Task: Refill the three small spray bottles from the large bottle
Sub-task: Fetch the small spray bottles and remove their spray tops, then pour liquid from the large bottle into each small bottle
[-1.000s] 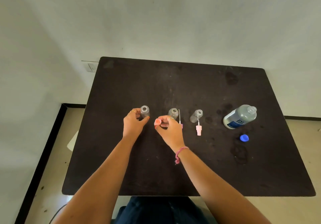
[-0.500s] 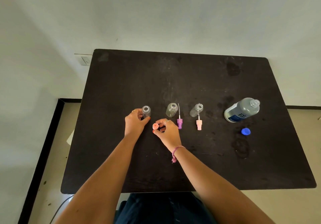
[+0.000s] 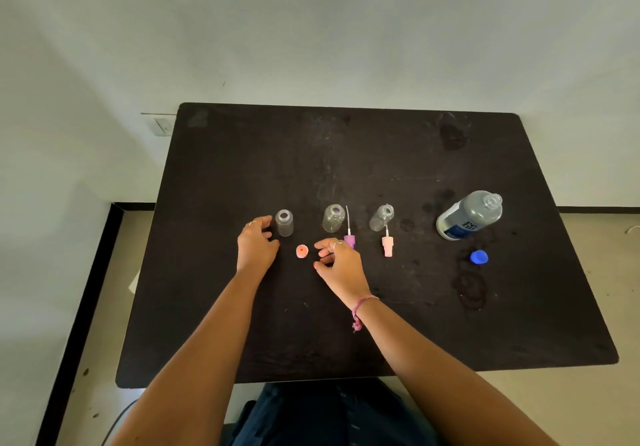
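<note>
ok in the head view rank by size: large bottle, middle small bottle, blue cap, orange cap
1. large bottle
2. middle small bottle
3. blue cap and orange cap: look alike, so no ranking.

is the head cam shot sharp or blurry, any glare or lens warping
Head view: mostly sharp, light soft and even, shadows faint; no strong glare, only small highlights on the large clear bottle with the blue label; wide-angle warping bows the edges of the dark rectangular table; the three small clear bottles show little contrast against it; the left hand and right hand are not smeared.
</note>
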The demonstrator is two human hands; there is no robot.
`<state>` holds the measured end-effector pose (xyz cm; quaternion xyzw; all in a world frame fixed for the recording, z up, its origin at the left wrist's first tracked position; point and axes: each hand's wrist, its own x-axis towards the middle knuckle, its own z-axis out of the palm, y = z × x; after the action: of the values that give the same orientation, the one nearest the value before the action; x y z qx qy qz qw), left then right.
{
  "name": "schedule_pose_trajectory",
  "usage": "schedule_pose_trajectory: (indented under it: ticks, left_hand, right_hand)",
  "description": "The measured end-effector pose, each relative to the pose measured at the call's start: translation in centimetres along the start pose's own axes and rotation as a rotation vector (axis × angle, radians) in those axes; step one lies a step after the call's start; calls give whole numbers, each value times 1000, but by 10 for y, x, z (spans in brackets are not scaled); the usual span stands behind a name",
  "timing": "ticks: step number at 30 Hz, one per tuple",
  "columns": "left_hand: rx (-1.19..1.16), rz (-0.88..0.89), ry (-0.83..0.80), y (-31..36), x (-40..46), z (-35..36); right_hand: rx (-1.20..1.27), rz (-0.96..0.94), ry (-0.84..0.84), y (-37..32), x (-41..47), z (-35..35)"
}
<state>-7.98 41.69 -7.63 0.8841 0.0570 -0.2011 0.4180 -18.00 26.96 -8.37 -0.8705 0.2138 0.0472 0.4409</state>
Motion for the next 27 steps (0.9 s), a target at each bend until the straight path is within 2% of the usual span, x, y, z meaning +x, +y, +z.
schedule_pose_trajectory:
  ticks: [6, 10, 17, 27]
  left_hand:
    - [-223, 101, 266, 27, -24, -8]
    - [-325, 270, 318, 54, -41, -4]
    - [-362, 456, 194, 95, -68, 38]
    - [-272, 347, -27, 120, -81, 114]
  right_hand:
    - [100, -18, 178, 18, -19, -34]
    - [187, 25, 315, 36, -31, -60]
    - [246, 138, 508, 81, -42, -115]
    - [294, 227, 587, 120, -35, -180]
